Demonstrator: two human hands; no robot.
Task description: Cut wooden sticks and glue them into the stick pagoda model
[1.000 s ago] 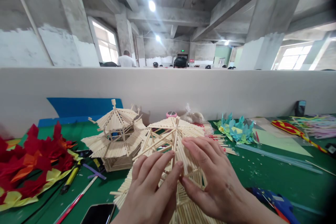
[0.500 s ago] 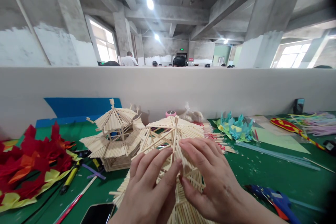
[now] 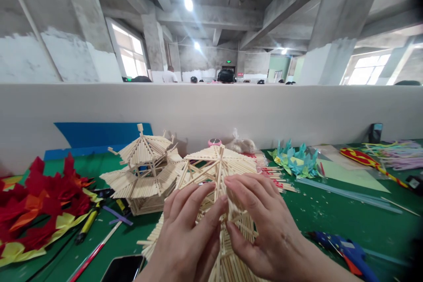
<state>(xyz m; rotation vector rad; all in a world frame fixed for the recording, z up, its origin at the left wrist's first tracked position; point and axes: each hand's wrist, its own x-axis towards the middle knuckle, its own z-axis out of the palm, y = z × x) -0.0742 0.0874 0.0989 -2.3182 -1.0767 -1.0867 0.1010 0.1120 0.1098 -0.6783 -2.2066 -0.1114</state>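
In front of me stands a pavilion model built of thin wooden sticks (image 3: 220, 163), its roof part open between the ridge sticks. My left hand (image 3: 191, 224) lies over the roof's left side, its fingers curved and the index finger and thumb at the middle ridge. On the right side of the same ridge, my right hand (image 3: 261, 216) grips with bent fingers above and the thumb lower down. The fingertips of both hands nearly meet over the sticks. My hands hide much of the near roof and the body below it.
A second stick pavilion (image 3: 148, 172) stands at left, beside red and yellow paper shapes (image 3: 42, 207). A phone (image 3: 124, 269) lies front left. At right are a blue glue gun (image 3: 343, 249), clear glue sticks (image 3: 346, 194) and a blue paper flower (image 3: 294, 158). A white partition (image 3: 211, 110) runs behind.
My hands keep almost the same place on the roof, with only a slight shift of the left fingers. A person in white beyond the partition has moved a little to the right.
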